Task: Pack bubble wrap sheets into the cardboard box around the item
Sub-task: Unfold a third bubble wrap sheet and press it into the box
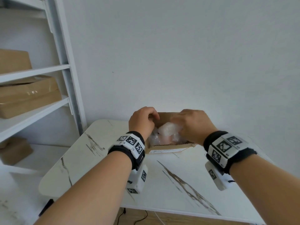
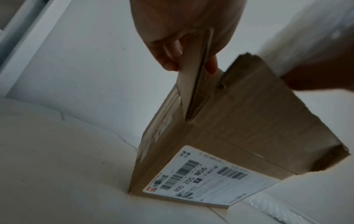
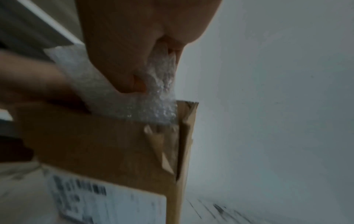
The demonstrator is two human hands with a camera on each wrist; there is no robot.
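An open cardboard box [image 1: 170, 147] with a white shipping label [image 2: 206, 175] stands at the far side of the marble table [image 1: 113, 168]. Clear bubble wrap [image 1: 167, 133] fills its inside and hides the item. My left hand [image 1: 143, 121] grips the box's upright left flap [image 2: 195, 78], thumb on one side and fingers on the other. My right hand [image 1: 191, 123] grips a bunch of bubble wrap [image 3: 159, 91] at the box's right end, just above the rim [image 3: 134, 121].
A white shelf unit [image 1: 32, 73] with several cardboard boxes stands at the left. A white wall rises right behind the box. A strip of bubble wrap [image 2: 272, 209] lies on the table beside the box. Cables [image 1: 134, 220] run on the floor below the near table edge.
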